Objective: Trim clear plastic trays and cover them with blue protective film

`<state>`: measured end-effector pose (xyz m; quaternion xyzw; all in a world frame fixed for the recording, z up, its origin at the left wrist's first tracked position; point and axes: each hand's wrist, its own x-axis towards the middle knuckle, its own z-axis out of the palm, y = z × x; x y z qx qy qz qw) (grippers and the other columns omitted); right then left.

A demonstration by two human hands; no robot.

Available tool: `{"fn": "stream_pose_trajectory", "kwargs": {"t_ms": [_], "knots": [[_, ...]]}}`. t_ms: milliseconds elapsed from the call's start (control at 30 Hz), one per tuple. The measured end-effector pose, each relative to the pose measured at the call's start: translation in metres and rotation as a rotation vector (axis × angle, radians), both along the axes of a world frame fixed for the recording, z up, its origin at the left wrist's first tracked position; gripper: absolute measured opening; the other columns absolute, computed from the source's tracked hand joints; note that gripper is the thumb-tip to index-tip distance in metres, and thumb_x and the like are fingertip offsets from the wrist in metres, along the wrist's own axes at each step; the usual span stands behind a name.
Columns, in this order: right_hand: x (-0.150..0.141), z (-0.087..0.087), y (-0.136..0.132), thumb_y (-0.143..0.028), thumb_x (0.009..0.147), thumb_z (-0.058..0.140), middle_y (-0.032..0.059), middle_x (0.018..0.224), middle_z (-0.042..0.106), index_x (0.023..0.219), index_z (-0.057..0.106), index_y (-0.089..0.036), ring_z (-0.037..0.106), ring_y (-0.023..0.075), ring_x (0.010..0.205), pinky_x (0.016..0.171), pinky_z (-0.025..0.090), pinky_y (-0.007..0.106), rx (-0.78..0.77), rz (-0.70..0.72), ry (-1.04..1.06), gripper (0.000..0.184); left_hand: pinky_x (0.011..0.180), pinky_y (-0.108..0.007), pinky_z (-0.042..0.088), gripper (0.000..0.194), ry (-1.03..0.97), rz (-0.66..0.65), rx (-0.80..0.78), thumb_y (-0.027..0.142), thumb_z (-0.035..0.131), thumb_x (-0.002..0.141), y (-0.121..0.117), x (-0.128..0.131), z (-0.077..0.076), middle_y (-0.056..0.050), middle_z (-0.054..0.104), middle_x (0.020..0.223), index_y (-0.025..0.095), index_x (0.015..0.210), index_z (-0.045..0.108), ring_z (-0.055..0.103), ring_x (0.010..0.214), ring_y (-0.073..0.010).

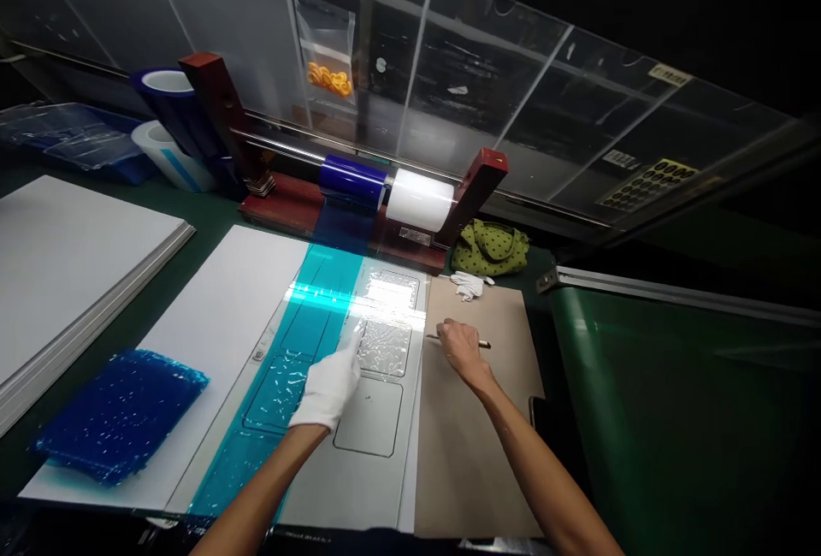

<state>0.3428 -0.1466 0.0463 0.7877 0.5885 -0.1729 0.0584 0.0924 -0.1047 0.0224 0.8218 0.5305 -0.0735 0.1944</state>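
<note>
My left hand (330,389), in a white glove, lies over the printed sheet (350,483). Its fingers stretch forward at the border between a strip of blue film (314,304) and a wrinkled patch of clear film (383,346). Over the brown board (481,453) on the right, my bare right hand (458,346) is closed around a slim pen-shaped tool (484,344). The tool's thin tip points left, toward the sheet's edge. Rounded black outlines show on the sheet, and the glove hides part of the blue strip.
Behind the sheet, a wooden stand (282,201) carries a blue film roll (352,180) and a clear-white roll (420,199). A stack of blue pieces (125,415) lies left, near stacked white sheets (70,265). A green dotted pouch (491,248) and white glove (468,286) lie behind the board.
</note>
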Motion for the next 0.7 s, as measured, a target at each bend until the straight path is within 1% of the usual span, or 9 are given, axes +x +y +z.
{"fn": "stream_pose_trajectory", "kwargs": {"t_ms": [33,67,167,200,267,367,467,600,700], "knots": [[0.001,0.0,-0.011,-0.012,0.082,0.05,0.011,0.081,0.067,0.08,0.068,-0.015,0.061,0.0182,0.072,0.057,0.025,0.025,-0.004,-0.04,0.031,0.019,0.062,-0.031,0.047,0.039,-0.028,-0.007,0.03,0.032,0.041,0.092,-0.007,-0.005,0.001,-0.005,0.067,0.077,0.024,0.13,0.045,0.063,0.066,-0.0192],[-0.001,-0.001,-0.022,-0.015,0.081,0.052,0.0101,0.081,0.068,0.082,0.069,-0.017,0.061,0.0188,0.073,0.057,0.026,0.025,-0.007,-0.077,0.07,0.017,0.065,-0.031,0.047,0.039,-0.059,-0.021,0.061,0.032,0.039,0.092,-0.015,-0.01,0.001,-0.006,0.068,0.082,0.025,0.13,0.045,0.064,0.07,-0.0198],[-0.013,-0.01,-0.054,-0.021,0.078,0.057,0.0073,0.083,0.071,0.084,0.07,-0.02,0.063,0.0197,0.077,0.06,0.03,0.024,-0.008,-0.171,0.213,0.014,0.081,-0.029,0.045,0.034,-0.142,-0.094,0.145,0.035,0.038,0.092,-0.034,-0.024,-0.004,-0.008,0.066,0.105,0.024,0.121,0.053,0.062,0.091,-0.0199],[-0.019,-0.015,-0.062,-0.021,0.078,0.057,0.007,0.083,0.071,0.083,0.07,-0.02,0.063,0.0198,0.078,0.06,0.031,0.024,-0.004,-0.2,0.263,0.014,0.083,-0.03,0.044,0.033,-0.156,-0.116,0.168,0.035,0.039,0.092,-0.039,-0.028,-0.007,-0.009,0.065,0.106,0.023,0.118,0.056,0.06,0.094,-0.0207],[-0.032,-0.024,-0.074,-0.02,0.077,0.057,0.0067,0.083,0.071,0.081,0.07,-0.019,0.062,0.0197,0.079,0.062,0.033,0.024,0.017,-0.26,0.361,0.014,0.082,-0.034,0.044,0.032,-0.162,-0.144,0.214,0.033,0.039,0.091,-0.045,-0.033,-0.015,-0.01,0.065,0.102,0.021,0.115,0.058,0.059,0.091,-0.0233],[-0.046,-0.038,-0.079,-0.022,0.075,0.057,0.0056,0.08,0.071,0.078,0.07,-0.019,0.062,0.019,0.078,0.064,0.037,0.025,0.06,-0.346,0.519,0.014,0.077,-0.037,0.044,0.032,-0.161,-0.164,0.282,0.03,0.04,0.09,-0.047,-0.032,-0.027,-0.012,0.064,0.094,0.019,0.112,0.06,0.058,0.087,-0.0264],[-0.052,-0.049,-0.078,-0.028,0.072,0.058,0.0038,0.071,0.068,0.074,0.068,-0.017,0.06,0.0169,0.069,0.061,0.04,0.024,0.08,-0.429,0.71,0.015,0.075,-0.037,0.042,0.032,-0.174,-0.17,0.338,0.029,0.041,0.089,-0.044,-0.025,-0.036,-0.014,0.063,0.09,0.017,0.11,0.062,0.057,0.088,-0.0277],[-0.051,-0.054,-0.079,-0.04,0.071,0.058,0.0006,0.059,0.06,0.076,0.065,-0.014,0.055,0.013,0.056,0.052,0.042,0.023,0.05,-0.521,0.997,0.027,0.066,-0.034,0.037,0.03,-0.217,-0.157,0.372,0.028,0.042,0.089,-0.035,-0.014,-0.039,-0.012,0.062,0.087,0.021,0.108,0.064,0.056,0.075,-0.0232],[-0.049,-0.052,-0.08,-0.045,0.067,0.062,-0.001,0.057,0.057,0.075,0.063,-0.014,0.052,0.0113,0.053,0.049,0.041,0.022,0.038,-0.567,1.149,0.032,0.058,-0.03,0.03,0.029,-0.263,-0.141,0.363,0.026,0.04,0.089,-0.021,-0.008,-0.034,-0.008,0.061,0.073,0.022,0.095,0.068,0.05,0.062,-0.0179]]}}
